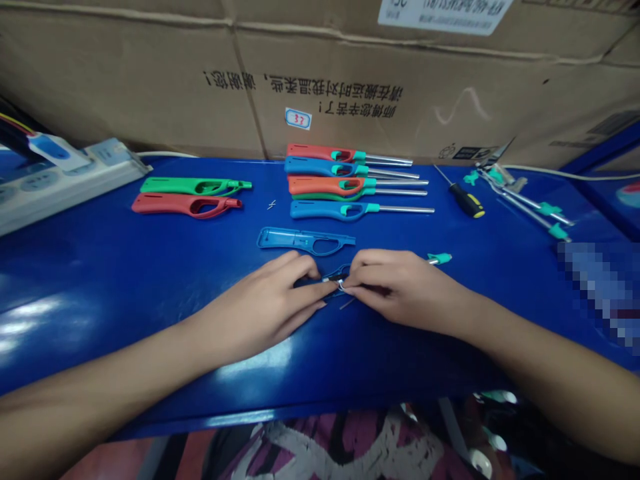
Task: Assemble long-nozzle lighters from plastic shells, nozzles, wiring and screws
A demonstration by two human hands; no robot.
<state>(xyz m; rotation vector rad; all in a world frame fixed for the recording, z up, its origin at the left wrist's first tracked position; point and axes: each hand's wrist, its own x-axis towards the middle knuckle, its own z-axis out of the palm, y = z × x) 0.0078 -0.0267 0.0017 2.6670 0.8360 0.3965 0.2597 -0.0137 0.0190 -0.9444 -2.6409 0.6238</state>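
Both my hands meet at the middle of the blue table [125,280]. My left hand [265,303] and my right hand [400,287] are closed in pinches on a blue lighter half-shell [336,273] lying between them, with a small white part at the fingertips. Its metal tube with a teal collar [440,258] sticks out to the right past my right hand. Just behind my hands lies an empty blue lighter shell [305,240].
Several assembled long lighters [350,183] in red, blue, orange and green lie in a row behind. Green [195,186] and red [185,204] shells lie at left, a power strip [60,177] far left. A screwdriver [466,200] and loose metal tubes [530,203] lie at right. Cardboard boxes [350,73] wall the back.
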